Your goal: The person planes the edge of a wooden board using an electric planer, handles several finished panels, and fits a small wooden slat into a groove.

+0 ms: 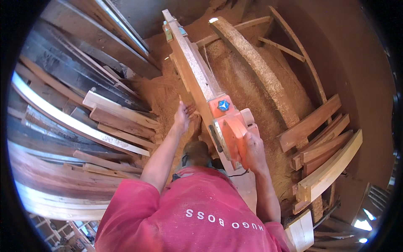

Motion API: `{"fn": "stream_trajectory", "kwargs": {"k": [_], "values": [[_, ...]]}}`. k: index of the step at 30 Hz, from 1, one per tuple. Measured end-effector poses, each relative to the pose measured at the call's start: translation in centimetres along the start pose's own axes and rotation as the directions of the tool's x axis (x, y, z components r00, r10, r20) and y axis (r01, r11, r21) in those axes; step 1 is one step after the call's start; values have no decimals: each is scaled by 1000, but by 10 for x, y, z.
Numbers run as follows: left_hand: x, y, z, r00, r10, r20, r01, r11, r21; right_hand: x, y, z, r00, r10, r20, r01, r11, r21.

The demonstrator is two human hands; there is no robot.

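Observation:
My right hand is wrapped round the rear handle of an orange electric planer with a blue front knob. The planer rests on a long wooden board that runs away from me, its upper face pale and dusty. Left of the board, my left hand hangs in the air near its edge, fingers apart and apparently holding nothing. A dark cord shows below the planer's rear. Small green pieces sit near the board's far end.
Stacked planks and long beams lie to the left. On the right, short timber pieces rest across a shavings-covered rail. Sawdust coats the floor. A brown wall rises at the right.

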State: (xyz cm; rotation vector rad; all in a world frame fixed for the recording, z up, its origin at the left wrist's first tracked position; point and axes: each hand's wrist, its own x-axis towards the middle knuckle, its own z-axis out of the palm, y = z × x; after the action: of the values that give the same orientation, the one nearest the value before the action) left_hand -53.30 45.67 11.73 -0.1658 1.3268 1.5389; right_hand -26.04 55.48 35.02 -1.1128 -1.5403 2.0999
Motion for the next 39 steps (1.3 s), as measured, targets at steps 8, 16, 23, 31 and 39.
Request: {"fn": "stream_trajectory", "kwargs": {"k": [8,16,23,31,39], "values": [[73,57,34,996,-14,90,29,984,-174,14,7,6,1000,2,19,2,980,-200],[77,67,33,989,-67,132,89,981,-171,29,1,14,1000,18,-9,-20,967,-256],[81,67,29,989,-75,128,99,976,-194,78,-13,33,996,-94,6,91,942,-324],[80,67,28,973,-34,228,108,941,-321,153,-34,68,996,-83,12,82,939,-335],[59,93,44,986,-85,145,128,939,-320,250,-66,110,960,-279,13,258,871,-419]]}}
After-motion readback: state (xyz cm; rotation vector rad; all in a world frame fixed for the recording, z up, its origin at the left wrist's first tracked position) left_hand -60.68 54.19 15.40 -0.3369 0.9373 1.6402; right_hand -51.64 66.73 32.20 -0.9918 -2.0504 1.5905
